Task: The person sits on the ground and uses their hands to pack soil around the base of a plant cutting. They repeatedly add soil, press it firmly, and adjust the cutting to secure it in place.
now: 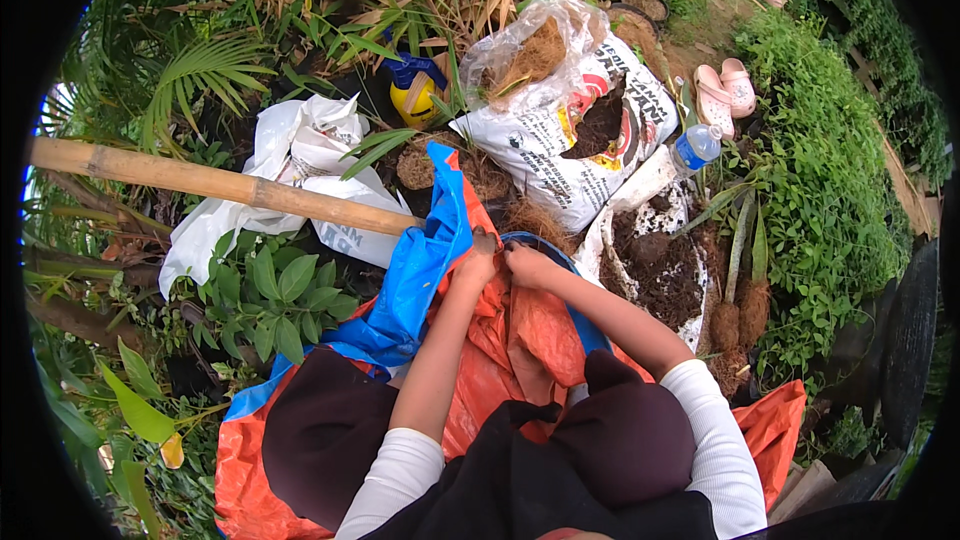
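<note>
An orange tarp with a blue underside [475,380] spreads over my lap and bunches up between my arms. At its far edge my left hand [478,258] is closed on a fold, its fingertips partly hidden by the sheet. Close beside it, my right hand [525,266] is also closed, fingers bent at the tarp's edge; the exact grip is small to see. A blue curved rim [583,325] shows under and beside my right forearm. From the left, a bamboo pole [230,185] runs to the blue fold near my left hand.
Beyond my hands lies a torn white sack with soil [545,165], a clear plastic bag of brown fibre [535,55] on it. Right are an open sack of dark soil [655,270], a water bottle [697,147], pink clogs [725,90] and uprooted plants [740,300]. White sacks [300,155] lie left.
</note>
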Demonstrator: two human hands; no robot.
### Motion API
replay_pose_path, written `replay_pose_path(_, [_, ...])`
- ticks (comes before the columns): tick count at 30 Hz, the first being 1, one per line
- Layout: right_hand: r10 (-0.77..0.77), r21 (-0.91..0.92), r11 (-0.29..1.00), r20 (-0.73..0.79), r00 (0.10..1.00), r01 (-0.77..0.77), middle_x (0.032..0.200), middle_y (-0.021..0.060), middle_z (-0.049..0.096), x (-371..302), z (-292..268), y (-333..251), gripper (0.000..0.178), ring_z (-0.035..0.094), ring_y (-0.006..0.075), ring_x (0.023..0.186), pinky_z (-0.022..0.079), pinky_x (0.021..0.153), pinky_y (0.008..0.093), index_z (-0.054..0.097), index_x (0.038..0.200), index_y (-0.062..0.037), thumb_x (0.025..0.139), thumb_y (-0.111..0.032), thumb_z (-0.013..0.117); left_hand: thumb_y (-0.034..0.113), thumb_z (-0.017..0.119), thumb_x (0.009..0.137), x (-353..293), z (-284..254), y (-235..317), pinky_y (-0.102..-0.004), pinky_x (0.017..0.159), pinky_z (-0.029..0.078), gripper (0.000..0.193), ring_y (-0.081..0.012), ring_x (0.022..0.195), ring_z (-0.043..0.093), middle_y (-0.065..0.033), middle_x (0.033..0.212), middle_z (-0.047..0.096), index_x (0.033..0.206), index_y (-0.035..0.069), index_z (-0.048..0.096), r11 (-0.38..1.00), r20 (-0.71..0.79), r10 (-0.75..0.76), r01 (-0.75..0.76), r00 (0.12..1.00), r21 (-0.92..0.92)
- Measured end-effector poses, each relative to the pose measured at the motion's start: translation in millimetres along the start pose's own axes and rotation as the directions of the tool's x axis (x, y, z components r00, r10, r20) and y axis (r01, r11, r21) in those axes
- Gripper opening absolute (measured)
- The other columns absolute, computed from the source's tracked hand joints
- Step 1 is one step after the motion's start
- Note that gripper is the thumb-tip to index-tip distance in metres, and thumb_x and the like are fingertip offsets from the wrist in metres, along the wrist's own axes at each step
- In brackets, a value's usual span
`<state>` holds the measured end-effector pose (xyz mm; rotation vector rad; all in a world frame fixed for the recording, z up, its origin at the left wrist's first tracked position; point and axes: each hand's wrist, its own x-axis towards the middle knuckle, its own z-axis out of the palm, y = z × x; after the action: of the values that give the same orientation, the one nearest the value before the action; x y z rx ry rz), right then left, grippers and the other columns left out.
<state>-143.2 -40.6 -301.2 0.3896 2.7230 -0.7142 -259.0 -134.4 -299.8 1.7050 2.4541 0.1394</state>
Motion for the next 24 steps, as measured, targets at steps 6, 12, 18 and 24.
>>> replay_pose_path(6, [0.011, -0.172, 0.984, -0.127, 0.992, -0.033, 0.119, 0.0229, 0.050, 0.1, 53.2, 2.3, 0.031, 0.047, 0.0381, 0.112, 0.041, 0.094, 0.0439, 0.057, 0.101, 0.0057, 0.076, -0.012, 0.053, 0.005, 0.065, 0.058, 1.4, 5.1, 0.9, -0.0403, 0.087, 0.039, 0.027, -0.0316, 0.094, 0.050, -0.0090, 0.094, 0.058, 0.083, 0.017, 0.063, 1.000, 0.026, 0.008, -0.008, 1.000, -0.005])
replay_pose_path(12, [0.180, 0.090, 0.982, -0.217, 0.960, -0.164, 0.094, 0.0214, 0.063, 11.7, 29.5, 12.2, 0.019, 0.061, 0.0361, 0.089, 0.049, 0.080, 0.0439, 0.064, 0.083, 0.0040, 0.067, -0.007, 0.062, 0.005, 0.065, 0.058, 4.2, 4.9, 0.4, -0.0398, 0.088, 0.039, 0.029, -0.0320, 0.095, 0.050, -0.0088, 0.095, 0.058, 0.084, 0.018, 0.065, 1.000, 0.093, -0.031, 0.030, 0.995, 0.011])
replay_pose_path(18, [0.038, -0.111, 0.992, -0.164, 0.986, -0.057, 0.096, 0.0209, 0.062, 0.4, 41.9, -15.7, 0.029, 0.061, 0.0357, 0.088, 0.051, 0.076, 0.0413, 0.062, 0.091, 0.0066, 0.066, -0.010, 0.061, 0.009, 0.069, 0.059, 4.3, 20.4, -7.0, -0.0367, 0.090, 0.037, 0.023, -0.0266, 0.095, 0.052, -0.0068, 0.090, 0.060, 0.080, 0.015, 0.065, 0.998, -0.023, 0.005, -0.006, 1.000, -0.067])
replay_pose_path(24, [0.063, -0.052, 0.996, -0.103, 0.993, -0.069, 0.084, 0.0225, 0.063, -1.8, 36.2, -12.6, 0.022, 0.063, 0.0357, 0.079, 0.051, 0.071, 0.0426, 0.062, 0.090, 0.0042, 0.071, -0.005, 0.054, 0.014, 0.071, 0.059, 7.6, 28.7, -8.8, -0.0357, 0.089, 0.035, 0.022, -0.0232, 0.093, 0.054, -0.0069, 0.086, 0.061, 0.079, 0.014, 0.065, 0.998, -0.005, 0.014, -0.015, 1.000, -0.065])
